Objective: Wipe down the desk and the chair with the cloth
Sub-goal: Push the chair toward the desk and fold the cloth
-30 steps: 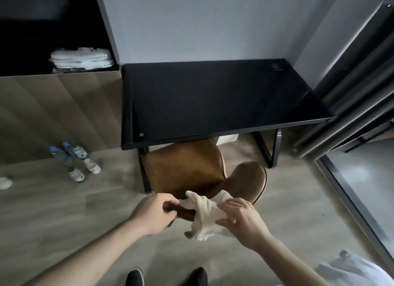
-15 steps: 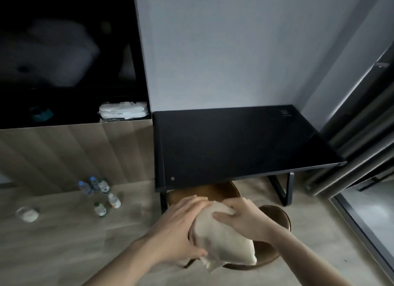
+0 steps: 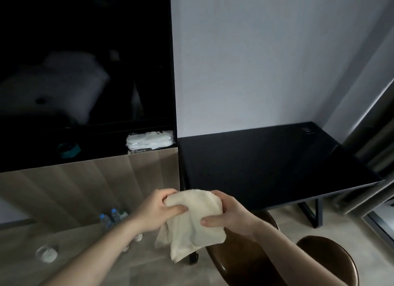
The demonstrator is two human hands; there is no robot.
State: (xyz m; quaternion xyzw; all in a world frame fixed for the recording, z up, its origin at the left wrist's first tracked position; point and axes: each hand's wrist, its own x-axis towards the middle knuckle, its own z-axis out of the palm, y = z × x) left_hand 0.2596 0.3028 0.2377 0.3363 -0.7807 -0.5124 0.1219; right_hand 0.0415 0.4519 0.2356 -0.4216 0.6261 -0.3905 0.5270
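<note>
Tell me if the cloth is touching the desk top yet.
Cannot tell. In the head view the cloth, gripped by both hands, overlaps the desk's front corner; the single angle shows no gap or contact.

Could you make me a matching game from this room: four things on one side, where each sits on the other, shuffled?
Things:
1. cloth
2. water bottles
3. folded white towels
4. desk

Places:
A. on the floor by the wooden cabinet
B. against the grey wall, in the corner
C. held between both hands
D. on the dark cabinet shelf

Pairs: 1-C, 2-A, 3-D, 4-B
</note>
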